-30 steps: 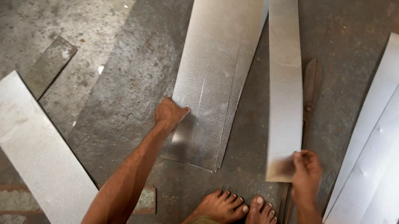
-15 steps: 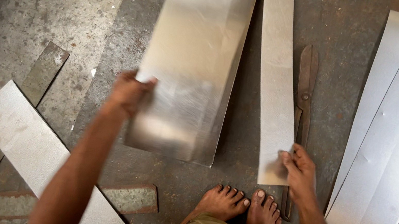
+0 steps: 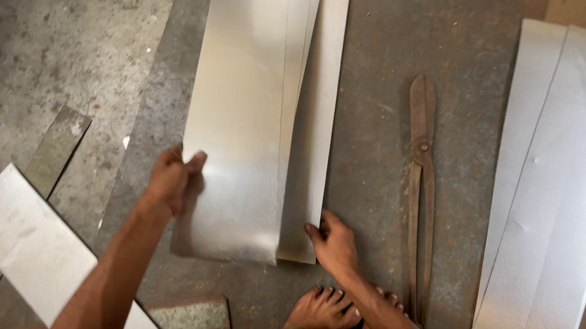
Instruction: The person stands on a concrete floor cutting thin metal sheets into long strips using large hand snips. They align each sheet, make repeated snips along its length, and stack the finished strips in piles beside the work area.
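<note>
two shifted sheets (image 3: 240, 104), both hands (image 3: 172, 178)

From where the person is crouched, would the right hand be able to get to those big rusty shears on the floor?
Probably yes. The right hand rests on the narrow metal strip, and the shears lie just beside it on bare floor, with nothing between them.

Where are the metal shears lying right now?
The shears lie on the concrete floor, right of centre in the head view, between the narrow metal strip and the stacked sheets.

Bare floor (image 3: 384, 63) between sheets (image 3: 240, 104) and snips (image 3: 419, 182)
</note>
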Demonstrator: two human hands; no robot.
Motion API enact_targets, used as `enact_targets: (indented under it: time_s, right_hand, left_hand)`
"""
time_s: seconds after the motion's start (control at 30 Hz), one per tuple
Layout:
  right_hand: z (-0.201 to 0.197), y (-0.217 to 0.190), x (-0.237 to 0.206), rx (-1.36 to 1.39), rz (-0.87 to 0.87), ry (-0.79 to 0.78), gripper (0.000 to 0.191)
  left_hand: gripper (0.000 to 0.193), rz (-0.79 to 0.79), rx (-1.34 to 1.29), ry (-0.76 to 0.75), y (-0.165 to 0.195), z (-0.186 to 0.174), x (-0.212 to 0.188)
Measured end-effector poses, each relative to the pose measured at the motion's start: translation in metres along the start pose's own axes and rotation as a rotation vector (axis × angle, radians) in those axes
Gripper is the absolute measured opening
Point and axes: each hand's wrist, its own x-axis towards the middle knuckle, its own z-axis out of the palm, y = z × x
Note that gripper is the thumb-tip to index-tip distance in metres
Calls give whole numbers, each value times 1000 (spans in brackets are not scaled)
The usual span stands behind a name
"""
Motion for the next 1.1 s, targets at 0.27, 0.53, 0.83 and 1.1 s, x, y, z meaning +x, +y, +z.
enact_targets:
  time_s: [0.27,0.53,0.83,1.1]
  right_hand:
    - [-85,-59,23,659,127,-241,59]
    - [-173,-32,-8,-236,-176,218,39]
    - [-309,159,-90,272,266,518,35]
    - [-367,300,-107,235,472,579,34]
  left_hand:
    - [20,-83,-50,51,-61,70,-21]
    - [37,-34,-201,-203,-123,210,-73]
    - [68,133,893,-857,-129,344,-106]
    - [50,1056,1606,-666,-82,257,-34]
